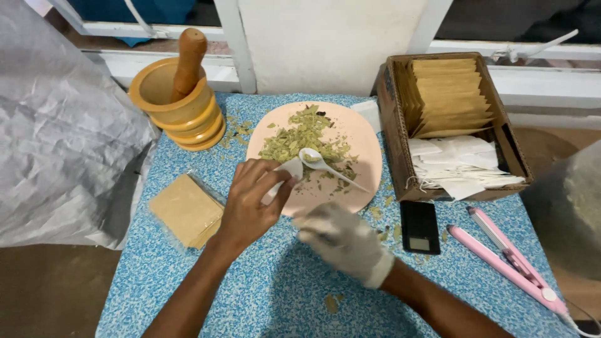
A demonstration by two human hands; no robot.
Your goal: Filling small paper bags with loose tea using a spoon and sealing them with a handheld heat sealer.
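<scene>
My bare left hand [250, 203] pinches a small white paper bag [285, 175] at the near edge of a pink plate [363, 150] heaped with dried green leaves [297, 141]. A white plastic spoon [325, 166] with some leaves in its bowl lies across the plate, its bowl right beside the bag's mouth. My right hand [341, 241], in a white glove, is blurred just below the plate, near the spoon's handle end; it does not visibly hold anything.
A wooden mortar with pestle [181, 94] stands back left. A cardboard box [451, 125] with brown envelopes and white bags sits right. A small black scale [419, 226], pink heat sealer [510, 263] and stack of brown envelopes [186, 209] lie on the blue speckled table [250, 294].
</scene>
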